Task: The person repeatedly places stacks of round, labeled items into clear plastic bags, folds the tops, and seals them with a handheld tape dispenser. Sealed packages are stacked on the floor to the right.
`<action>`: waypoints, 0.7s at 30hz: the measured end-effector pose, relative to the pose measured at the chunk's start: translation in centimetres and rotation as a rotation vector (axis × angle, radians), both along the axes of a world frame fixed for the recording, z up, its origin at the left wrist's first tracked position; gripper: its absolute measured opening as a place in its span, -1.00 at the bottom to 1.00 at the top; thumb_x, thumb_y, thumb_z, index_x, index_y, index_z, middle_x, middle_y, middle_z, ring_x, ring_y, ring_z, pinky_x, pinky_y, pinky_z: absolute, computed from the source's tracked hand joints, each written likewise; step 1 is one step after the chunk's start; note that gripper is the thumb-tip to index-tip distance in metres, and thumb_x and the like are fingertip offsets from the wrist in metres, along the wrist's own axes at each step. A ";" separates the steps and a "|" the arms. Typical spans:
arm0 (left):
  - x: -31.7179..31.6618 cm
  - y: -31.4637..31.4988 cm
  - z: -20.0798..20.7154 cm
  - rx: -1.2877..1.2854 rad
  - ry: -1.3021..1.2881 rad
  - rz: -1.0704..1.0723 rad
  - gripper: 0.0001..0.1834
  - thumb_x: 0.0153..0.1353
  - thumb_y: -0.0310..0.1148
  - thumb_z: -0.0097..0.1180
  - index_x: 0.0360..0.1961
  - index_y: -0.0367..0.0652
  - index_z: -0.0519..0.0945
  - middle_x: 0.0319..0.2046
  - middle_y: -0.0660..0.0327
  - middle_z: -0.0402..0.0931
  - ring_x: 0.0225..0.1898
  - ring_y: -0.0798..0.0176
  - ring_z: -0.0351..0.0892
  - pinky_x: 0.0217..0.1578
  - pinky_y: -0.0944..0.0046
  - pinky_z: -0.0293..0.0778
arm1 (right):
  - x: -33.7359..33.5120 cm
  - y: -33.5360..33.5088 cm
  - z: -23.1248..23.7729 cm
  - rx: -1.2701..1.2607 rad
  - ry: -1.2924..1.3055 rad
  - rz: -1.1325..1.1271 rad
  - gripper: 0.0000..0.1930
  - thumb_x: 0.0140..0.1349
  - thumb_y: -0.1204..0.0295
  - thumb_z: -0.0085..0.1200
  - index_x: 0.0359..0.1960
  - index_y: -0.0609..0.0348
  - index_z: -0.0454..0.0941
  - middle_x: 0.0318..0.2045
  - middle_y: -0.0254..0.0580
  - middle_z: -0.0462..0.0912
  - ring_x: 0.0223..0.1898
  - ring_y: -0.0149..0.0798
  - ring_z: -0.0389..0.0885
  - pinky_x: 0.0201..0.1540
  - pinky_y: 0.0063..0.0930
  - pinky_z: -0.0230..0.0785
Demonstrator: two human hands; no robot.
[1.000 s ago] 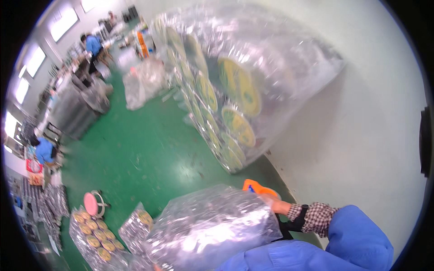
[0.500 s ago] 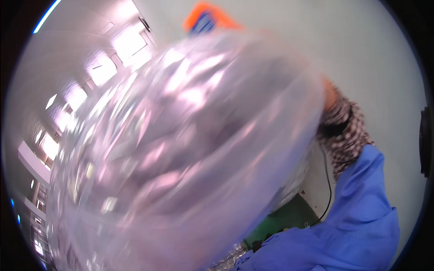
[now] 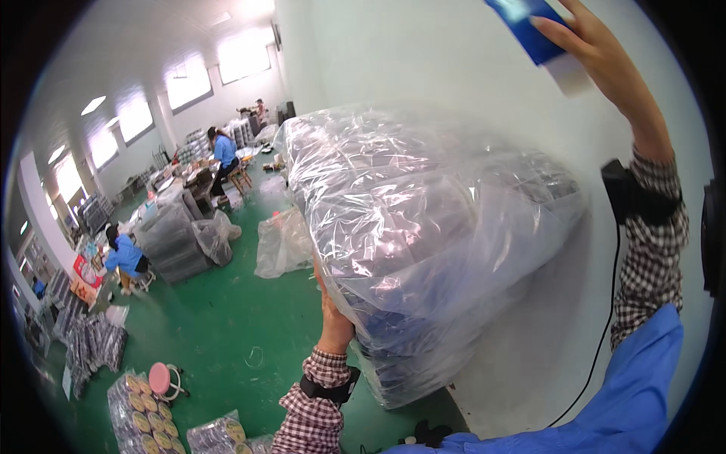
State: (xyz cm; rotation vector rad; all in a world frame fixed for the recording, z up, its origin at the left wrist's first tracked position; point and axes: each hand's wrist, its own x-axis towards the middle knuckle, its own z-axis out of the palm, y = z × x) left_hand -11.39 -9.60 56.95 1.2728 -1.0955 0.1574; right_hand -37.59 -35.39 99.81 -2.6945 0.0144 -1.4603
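A large clear plastic bag point(image 3: 393, 219) is packed with dark, stacked items that I cannot make out. It stands tilted by the pale wall. My left hand point(image 3: 335, 325) presses on the bag's left side, its visible fingers stretched up along the plastic and the rest hidden by it. High at the upper right, my right hand point(image 3: 594, 45) grips a glossy blue block-like thing point(image 3: 533, 30). A pale, blurred part hangs under the blue face; its kind is unclear, and the frame's top edge cuts it off.
Several people in blue sit at work on the left, one of them point(image 3: 127, 253) on a low stool. Wrapped stacks point(image 3: 144, 416) and a pink round stool point(image 3: 160, 378) stand on the green floor point(image 3: 234, 325). A loose clear bag point(image 3: 283, 242) lies beyond. A black cable point(image 3: 605, 333) hangs from my right arm.
The big bag, which filled the view and was blurred, now sits farther right and lower. My left hand has come into view; my right has risen from behind the bag with the blue thing.
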 end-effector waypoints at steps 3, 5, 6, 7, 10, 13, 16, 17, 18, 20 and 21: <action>-1.8 0.7 2.0 0.201 -0.179 0.199 -0.50 0.44 -0.30 -0.19 0.33 -0.26 0.17 0.14 0.06 0.41 0.09 0.14 0.47 0.14 0.17 0.38 | 6.5 1.7 -0.3 0.004 0.262 0.059 -0.38 0.39 0.22 -0.03 0.39 0.15 0.06 0.03 0.05 0.54 -0.02 -0.22 0.54 0.02 -0.40 0.42; -2.9 3.4 3.2 0.173 0.083 0.209 -0.50 0.44 -0.32 -0.17 0.33 -0.27 0.17 0.17 0.01 0.39 0.16 0.11 0.42 0.23 0.14 0.29 | 13.2 -1.3 -5.4 -0.217 0.577 0.017 -0.34 0.32 0.26 0.02 0.43 -0.10 0.08 0.11 0.05 0.51 0.11 -0.09 0.52 0.19 -0.34 0.33; -3.9 2.9 3.1 0.095 0.230 0.181 -0.46 0.44 -0.29 -0.15 0.36 -0.25 0.13 0.22 0.01 0.30 0.23 0.11 0.31 0.27 0.15 0.21 | 14.8 -2.3 -7.7 -0.431 0.757 -0.088 -0.30 0.29 0.31 0.04 0.45 -0.09 0.04 0.15 0.08 0.48 0.16 -0.05 0.47 0.25 -0.30 0.26; -4.9 3.5 3.8 0.012 0.361 0.179 -0.42 0.43 -0.25 -0.13 0.38 -0.24 0.09 0.28 0.00 0.22 0.30 0.11 0.20 0.30 0.15 0.13 | 15.0 -1.9 -9.1 -0.367 0.723 0.034 -0.33 0.28 0.28 0.06 0.42 -0.02 0.11 0.13 0.09 0.50 0.15 -0.04 0.48 0.25 -0.29 0.25; -8.7 6.7 2.1 -0.031 0.291 0.338 -0.34 0.41 -0.20 -0.07 0.42 -0.20 0.02 0.42 0.03 -0.02 0.46 0.12 -0.10 0.38 0.18 -0.05 | 11.8 1.5 -6.7 -0.143 0.931 -0.083 -0.32 0.27 0.35 0.06 0.43 -0.05 0.11 0.26 0.09 0.38 0.25 -0.02 0.37 0.33 -0.23 0.14; -15.3 11.8 -8.1 0.038 0.528 0.187 -0.42 0.39 -0.20 -0.01 0.35 -0.19 0.21 0.32 0.02 0.21 0.37 0.14 0.14 0.32 0.20 0.11 | 7.4 5.1 -3.1 -0.598 0.368 -0.141 -0.49 0.39 0.24 -0.03 0.31 0.18 0.29 0.22 0.06 0.42 0.26 -0.12 0.38 0.34 -0.36 0.12; -25.3 21.7 -31.2 0.233 1.132 0.150 -0.59 0.34 -0.19 0.07 0.08 -0.25 0.51 -0.03 0.10 0.59 0.02 0.21 0.56 0.09 0.25 0.41 | 2.5 21.5 -12.1 -0.363 0.412 0.333 -0.56 0.37 0.34 -0.02 0.24 0.20 0.30 0.17 -0.03 0.43 0.19 -0.11 0.41 0.27 -0.35 0.18; -30.5 26.0 -36.8 0.476 1.163 0.441 -0.62 0.29 -0.16 0.11 -0.06 -0.26 0.59 -0.19 0.05 0.65 -0.12 0.13 0.63 -0.05 0.20 0.48 | 1.3 25.1 -18.7 -0.238 0.524 0.469 -0.59 0.35 0.36 -0.01 0.19 0.22 0.34 0.11 -0.02 0.47 0.13 -0.09 0.45 0.23 -0.33 0.23; -36.4 30.0 -42.2 0.595 1.310 0.680 -0.63 0.24 -0.15 0.12 -0.12 -0.25 0.61 -0.25 -0.02 0.64 -0.17 0.02 0.64 -0.11 0.14 0.50 | -0.2 28.4 -26.0 -0.099 0.678 0.596 -0.63 0.33 0.38 0.00 0.13 0.24 0.38 0.04 -0.01 0.51 0.07 -0.07 0.48 0.18 -0.31 0.27; -48.3 37.5 -51.9 0.641 1.542 1.087 -0.67 0.21 -0.16 0.12 -0.22 -0.24 0.62 -0.25 -0.04 0.63 -0.17 -0.05 0.62 -0.13 0.09 0.50 | -3.6 34.8 -42.8 0.234 1.105 0.734 -0.70 0.30 0.42 0.03 0.02 0.29 0.46 -0.08 0.00 0.58 -0.04 -0.04 0.56 0.09 -0.27 0.37; -52.5 40.6 -55.6 0.685 1.587 1.147 -0.67 0.20 -0.17 0.13 -0.23 -0.26 0.61 -0.28 -0.05 0.63 -0.19 -0.06 0.62 -0.16 0.08 0.50 | -6.9 38.0 -51.8 0.411 1.311 0.683 -0.73 0.28 0.44 0.04 -0.03 0.31 0.50 -0.15 0.00 0.62 -0.10 -0.02 0.60 0.05 -0.25 0.42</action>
